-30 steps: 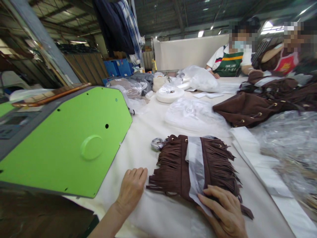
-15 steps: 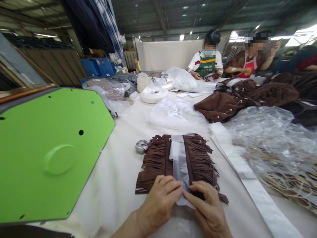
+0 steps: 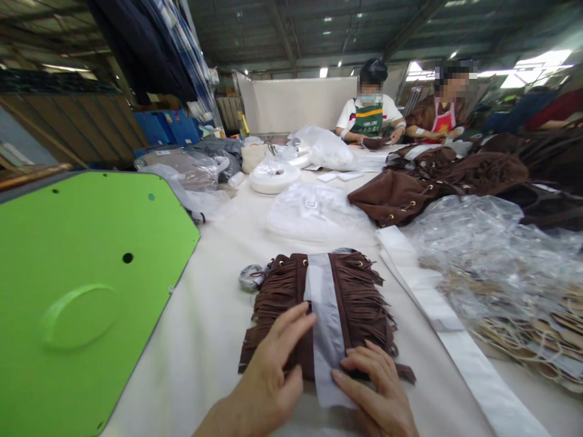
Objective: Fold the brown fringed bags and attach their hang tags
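Observation:
A brown fringed bag (image 3: 364, 297) with small metal eyelets lies flat on the white-covered table in front of me. Down its middle runs a translucent whitish strip (image 3: 327, 328), its near end reaching past the bag's lower edge. My left hand (image 3: 273, 364) is open, fingers apart, over the bag's left half with the fingertips beside the strip. Thumb and fingers of my right hand (image 3: 378, 385) rest apart on the strip's lower right edge and the bag beside it, gripping nothing visibly. A plastic-wrapped piece (image 3: 251, 277) sits at the bag's upper left.
A green board (image 3: 91, 261) stands at left. Beyond the bag are a clear plastic bag (image 3: 314, 212) and a white roll (image 3: 276, 178). Brown bags (image 3: 396, 194), crumpled plastic (image 3: 483, 243) and a long white strip (image 3: 478, 370) lie right. Two people work across the table.
My left hand has lifted off the strip's lower end and moved up and left, its fingers spreading. The right hand stays at the strip's lower edge. The view has shifted slightly.

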A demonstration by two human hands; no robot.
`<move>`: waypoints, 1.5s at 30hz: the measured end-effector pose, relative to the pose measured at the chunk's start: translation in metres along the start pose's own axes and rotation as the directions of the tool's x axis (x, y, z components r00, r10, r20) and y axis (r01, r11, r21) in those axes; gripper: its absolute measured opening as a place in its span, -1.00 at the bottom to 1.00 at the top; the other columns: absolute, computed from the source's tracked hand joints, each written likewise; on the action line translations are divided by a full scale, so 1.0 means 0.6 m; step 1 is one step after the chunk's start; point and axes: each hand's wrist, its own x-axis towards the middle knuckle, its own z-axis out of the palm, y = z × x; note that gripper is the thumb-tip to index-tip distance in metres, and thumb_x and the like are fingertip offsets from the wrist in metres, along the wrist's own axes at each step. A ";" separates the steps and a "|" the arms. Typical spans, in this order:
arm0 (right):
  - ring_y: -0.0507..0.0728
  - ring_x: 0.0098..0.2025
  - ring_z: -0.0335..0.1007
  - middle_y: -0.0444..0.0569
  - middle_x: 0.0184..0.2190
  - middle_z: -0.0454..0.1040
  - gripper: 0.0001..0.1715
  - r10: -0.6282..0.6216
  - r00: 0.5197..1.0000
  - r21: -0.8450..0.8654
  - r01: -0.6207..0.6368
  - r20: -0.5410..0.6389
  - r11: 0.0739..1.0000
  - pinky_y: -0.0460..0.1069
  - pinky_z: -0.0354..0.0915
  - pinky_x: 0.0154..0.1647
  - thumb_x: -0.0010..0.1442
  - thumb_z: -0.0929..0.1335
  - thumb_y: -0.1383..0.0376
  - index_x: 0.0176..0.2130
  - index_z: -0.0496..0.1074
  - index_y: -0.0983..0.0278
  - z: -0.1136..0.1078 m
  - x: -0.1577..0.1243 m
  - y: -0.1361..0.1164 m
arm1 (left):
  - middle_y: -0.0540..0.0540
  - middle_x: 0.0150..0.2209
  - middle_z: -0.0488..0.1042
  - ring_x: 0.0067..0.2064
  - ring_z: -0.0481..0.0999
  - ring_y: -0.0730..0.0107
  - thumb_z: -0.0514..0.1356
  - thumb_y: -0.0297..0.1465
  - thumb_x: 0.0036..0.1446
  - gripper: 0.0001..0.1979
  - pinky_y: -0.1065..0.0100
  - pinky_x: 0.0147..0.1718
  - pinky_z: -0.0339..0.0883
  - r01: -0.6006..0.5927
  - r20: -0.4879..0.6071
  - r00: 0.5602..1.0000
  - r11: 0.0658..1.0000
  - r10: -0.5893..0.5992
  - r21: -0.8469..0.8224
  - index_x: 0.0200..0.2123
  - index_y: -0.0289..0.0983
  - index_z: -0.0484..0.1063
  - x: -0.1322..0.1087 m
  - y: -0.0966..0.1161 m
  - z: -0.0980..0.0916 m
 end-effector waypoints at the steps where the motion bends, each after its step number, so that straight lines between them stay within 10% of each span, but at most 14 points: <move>1: 0.12 -0.10 0.36 -0.05 -0.28 0.45 -0.67 0.015 1.000 0.017 -0.015 -0.003 1.000 0.14 0.17 0.06 0.20 0.21 0.36 -0.13 0.47 0.12 0.000 -0.001 0.000 | -0.19 0.14 0.22 0.13 0.26 0.22 -0.03 -0.63 -0.13 -0.38 0.24 -0.02 0.33 0.159 -0.049 0.985 0.978 -0.167 -0.134 0.08 -0.26 0.22 0.018 0.003 -0.008; 4: 0.14 -0.10 0.37 -0.03 -0.27 0.46 -0.67 0.011 1.000 0.028 -0.012 0.007 1.000 0.16 0.20 0.02 0.21 0.20 0.33 -0.11 0.46 0.13 -0.001 -0.001 -0.001 | -0.19 -0.07 0.42 -0.04 0.42 0.27 0.02 -0.56 -0.06 -0.55 0.31 -0.10 0.35 0.447 -0.077 0.857 0.808 -0.510 -0.384 -0.04 -0.34 0.33 0.082 0.006 -0.011; 12: 0.12 -0.14 0.39 -0.05 -0.31 0.47 -0.67 -0.003 0.999 0.031 0.004 -0.044 1.000 0.16 0.16 0.04 0.18 0.21 0.39 -0.14 0.45 0.14 0.003 0.005 -0.006 | -0.06 -0.48 0.48 -0.38 0.45 0.34 0.19 -0.41 -0.07 -0.88 0.42 -0.38 0.29 0.530 -0.091 0.783 0.736 -0.615 -0.421 -0.44 -0.34 0.48 0.145 -0.002 0.037; 20: 0.12 -0.13 0.38 -0.06 -0.30 0.46 -0.62 -0.062 0.998 0.045 0.060 0.028 0.997 0.15 0.11 0.07 0.12 0.22 0.41 -0.10 0.42 0.15 -0.004 0.006 -0.002 | 0.01 -0.63 0.36 -0.60 0.32 0.47 0.28 -0.47 -0.27 -0.86 0.47 -0.65 0.14 0.630 -0.118 0.574 0.529 -0.810 -0.569 -0.58 -0.35 0.36 0.170 -0.010 0.048; 30: 0.13 -0.14 0.36 -0.07 -0.34 0.44 -0.67 -0.017 0.999 0.123 0.023 -0.050 0.992 0.18 0.05 0.08 0.21 0.17 0.33 -0.16 0.45 0.16 0.010 0.001 -0.011 | 0.02 -0.60 0.38 -0.60 0.35 0.49 0.28 -0.53 -0.27 -0.82 0.49 -0.64 0.19 0.596 -0.166 0.578 0.552 -0.799 -0.583 -0.52 -0.34 0.32 0.163 -0.032 0.057; 37: 0.12 -0.11 0.33 -0.08 -0.31 0.44 -0.68 -0.041 0.999 0.103 0.039 0.021 0.994 0.16 0.03 0.07 0.15 0.21 0.36 -0.14 0.43 0.15 0.007 0.000 -0.006 | -0.14 -0.31 0.49 -0.30 0.48 0.33 0.19 -0.63 -0.13 -0.63 0.31 -0.27 0.38 0.484 -0.270 0.772 0.807 -0.576 -0.339 -0.17 -0.37 0.35 0.123 -0.020 0.043; 41: 0.11 -0.12 0.33 -0.07 -0.30 0.43 -0.68 -0.023 0.998 0.122 0.017 0.052 0.992 0.16 0.00 0.09 0.13 0.22 0.42 -0.15 0.42 0.20 -0.003 0.011 -0.018 | -0.15 0.01 0.39 0.11 0.29 0.28 0.07 -0.63 0.05 -0.63 0.18 0.12 0.17 -0.024 -0.060 0.998 0.999 0.021 -0.038 -0.06 -0.27 0.37 0.056 0.002 0.020; 43: 0.10 -0.12 0.33 -0.08 -0.31 0.44 -0.67 -0.028 0.997 0.108 0.019 0.078 0.994 0.15 0.02 0.09 0.12 0.22 0.44 -0.16 0.42 0.20 -0.009 0.018 -0.021 | -0.20 -0.01 0.41 0.12 0.27 0.23 0.03 -0.58 0.13 -0.68 0.17 0.11 0.21 -0.368 0.160 0.923 0.924 0.350 0.105 -0.05 -0.32 0.36 0.026 0.002 0.013; 45: 0.10 -0.13 0.33 -0.08 -0.31 0.44 -0.67 -0.037 0.996 0.096 0.029 0.083 0.995 0.14 0.04 0.08 0.11 0.22 0.45 -0.17 0.42 0.20 -0.013 0.023 -0.021 | -0.22 -0.07 0.44 0.09 0.30 0.21 0.03 -0.54 0.17 -0.74 0.20 0.05 0.29 -0.480 0.238 0.867 0.862 0.437 0.165 -0.08 -0.36 0.36 0.007 -0.003 0.011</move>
